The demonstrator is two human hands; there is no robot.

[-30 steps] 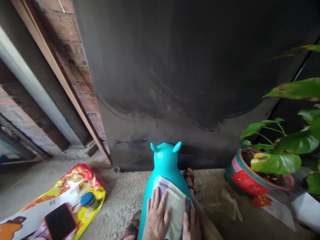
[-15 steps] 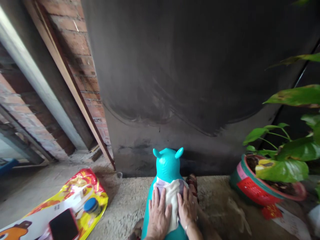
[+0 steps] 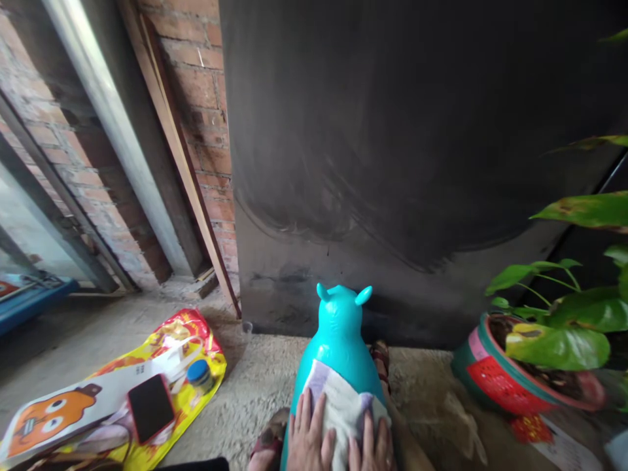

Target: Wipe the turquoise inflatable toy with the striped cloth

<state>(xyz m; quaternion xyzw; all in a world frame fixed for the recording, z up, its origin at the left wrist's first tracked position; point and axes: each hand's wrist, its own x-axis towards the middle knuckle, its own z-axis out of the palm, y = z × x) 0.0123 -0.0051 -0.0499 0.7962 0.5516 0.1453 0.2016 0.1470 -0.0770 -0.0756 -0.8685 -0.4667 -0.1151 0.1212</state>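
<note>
A glossy turquoise inflatable animal toy point(image 3: 339, 317) with two small ears stands on the floor between my feet, its head toward the dark panel. Across its back lies a white and lilac cloth point(image 3: 338, 396). My left hand point(image 3: 309, 435) presses flat on the cloth's left part, fingers stretched out. On the right part of the cloth rests my right hand point(image 3: 371, 448), also flat with its fingers apart. The wrists are cut off by the bottom edge of the picture.
On the left a yellow and red plastic bag point(image 3: 196, 327) bears a phone point(image 3: 150, 407), a blue-lidded jar point(image 3: 199, 375) and a white card with an orange cartoon point(image 3: 53, 418). A potted plant point(image 3: 520, 386) stands right. The dark panel point(image 3: 392, 131) rises ahead.
Both hands and the cloth have slid back along the toy toward me, baring its neck and upper back. My view has shifted a little to the left.
</note>
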